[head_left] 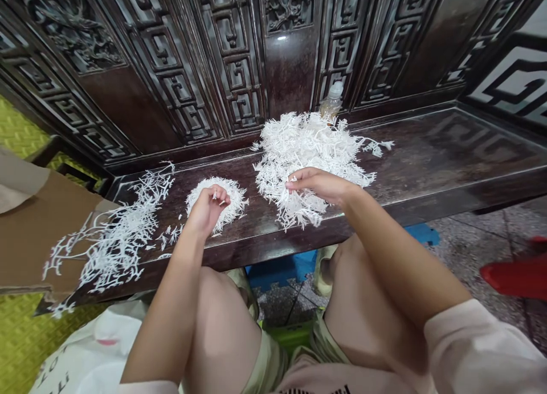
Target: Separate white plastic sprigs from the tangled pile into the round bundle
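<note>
A big heap of white plastic branch-like pieces lies on the dark wooden bench. My right hand rests on the heap's near edge, fingers pinched on a piece of it. My left hand is curled above a small round pile of tiny white bits, pinching one small white piece between the fingertips. To the left, several stripped white stems are scattered over the bench end and a sheet of cardboard.
A plastic bottle stands behind the heap against the carved wooden backrest. Brown cardboard lies at left, a white bag at bottom left, a blue stool under the bench, a red object at right.
</note>
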Motion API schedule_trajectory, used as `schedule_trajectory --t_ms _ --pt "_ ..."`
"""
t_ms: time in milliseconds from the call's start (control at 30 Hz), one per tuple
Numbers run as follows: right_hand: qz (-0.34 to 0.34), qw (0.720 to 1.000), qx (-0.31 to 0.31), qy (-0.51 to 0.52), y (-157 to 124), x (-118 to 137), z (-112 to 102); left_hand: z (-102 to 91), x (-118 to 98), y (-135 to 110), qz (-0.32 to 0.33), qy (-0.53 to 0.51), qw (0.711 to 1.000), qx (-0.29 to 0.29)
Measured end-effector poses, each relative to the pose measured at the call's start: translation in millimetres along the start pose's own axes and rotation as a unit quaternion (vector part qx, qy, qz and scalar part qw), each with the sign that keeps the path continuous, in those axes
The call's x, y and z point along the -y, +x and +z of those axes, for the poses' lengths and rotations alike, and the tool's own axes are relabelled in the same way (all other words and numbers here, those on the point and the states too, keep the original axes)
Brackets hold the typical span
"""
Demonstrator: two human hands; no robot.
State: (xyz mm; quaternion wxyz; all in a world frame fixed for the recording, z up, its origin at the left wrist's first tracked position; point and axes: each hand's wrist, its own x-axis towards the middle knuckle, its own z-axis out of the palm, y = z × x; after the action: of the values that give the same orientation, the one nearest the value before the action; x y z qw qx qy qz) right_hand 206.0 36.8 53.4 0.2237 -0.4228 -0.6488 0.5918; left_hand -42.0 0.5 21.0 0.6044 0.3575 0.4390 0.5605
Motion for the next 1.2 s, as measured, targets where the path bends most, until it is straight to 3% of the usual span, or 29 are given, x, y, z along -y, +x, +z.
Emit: schedule_trajectory --t_ms 133,267,400,500,600,767,1033,1200 --pt "0.032 0.999 0.005 -0.018 9.0 -3.9 11.5 -1.3 7.5 3.3 -0.123 -0.056 0.991 0.007" --pt "0.029 0.999 0.031 -0.013 19.0 -11.5 30.7 21.3 20.3 2.3 -0.215 -0.095 0.972 0.015" --pt "0.023 0.999 0.037 -0.024 24.3 -21.2 40.6 37.9 33.6 -1.1 -0.254 -0.070 0.964 0.039" --pt "0.010 0.999 0.020 -0.040 26.7 -25.2 42.0 43.0 42.6 -3.8 -0.223 0.021 0.974 0.034" --pt "-0.012 0.997 0.000 -0.075 28.0 -26.6 41.6 46.8 45.5 -7.3 -0.146 0.139 0.978 0.054" --pt "-0.033 0.994 -0.011 -0.104 26.6 -25.9 42.0 51.8 41.2 -13.6 -0.020 0.283 0.957 0.053" --pt "0.015 0.996 -0.026 -0.080 24.1 -22.4 42.4 48.7 40.1 -11.7 0.043 0.343 0.930 0.125" --pt "0.012 0.995 -0.003 -0.095 22.2 -22.4 41.1 50.2 33.6 -15.2 0.023 0.390 0.911 0.132"
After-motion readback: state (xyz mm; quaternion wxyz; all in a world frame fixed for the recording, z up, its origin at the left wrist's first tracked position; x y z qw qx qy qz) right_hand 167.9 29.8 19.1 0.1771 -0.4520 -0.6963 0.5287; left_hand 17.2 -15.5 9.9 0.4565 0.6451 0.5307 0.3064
